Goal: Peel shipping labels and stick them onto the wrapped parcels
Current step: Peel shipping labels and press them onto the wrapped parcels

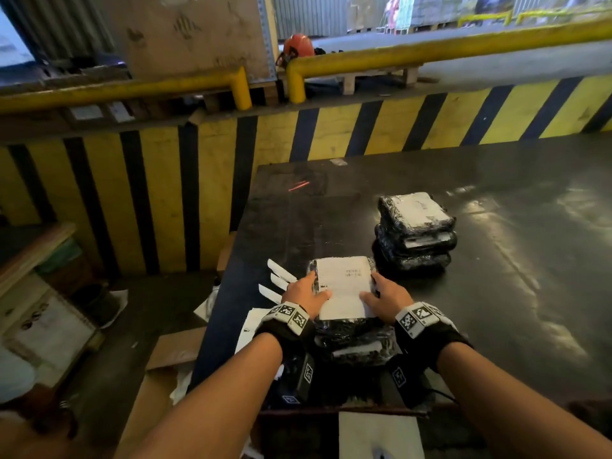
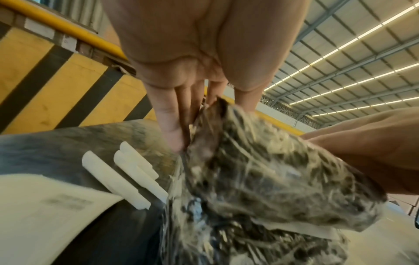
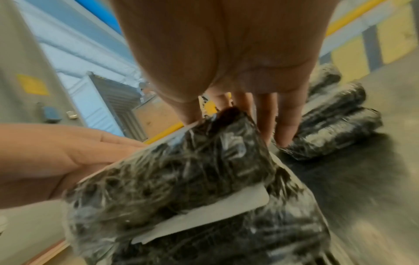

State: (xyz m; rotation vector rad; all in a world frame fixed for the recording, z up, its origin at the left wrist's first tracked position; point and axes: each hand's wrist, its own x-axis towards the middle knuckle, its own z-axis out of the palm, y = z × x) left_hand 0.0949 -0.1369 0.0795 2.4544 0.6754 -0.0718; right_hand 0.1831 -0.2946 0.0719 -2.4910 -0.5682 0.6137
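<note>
A black film-wrapped parcel (image 1: 344,323) (image 2: 272,179) (image 3: 181,170) tops a short stack at the near edge of the dark table (image 1: 496,293). A white shipping label (image 1: 344,286) covers its upper face. My left hand (image 1: 304,293) (image 2: 174,116) lies along the parcel's left side with straight fingers and its thumb on the label. My right hand (image 1: 387,296) (image 3: 267,116) mirrors it on the right side, thumb also on the label. The parcel below shows a label edge (image 3: 204,211).
A second stack of labelled black parcels (image 1: 415,233) (image 3: 335,129) stands behind to the right. Three white strips (image 1: 278,279) (image 2: 127,177) and a label sheet (image 1: 251,326) (image 2: 45,215) lie left of my hands. A yellow-and-black striped barrier (image 1: 331,134) borders the table; cardboard (image 1: 175,349) lies on the floor.
</note>
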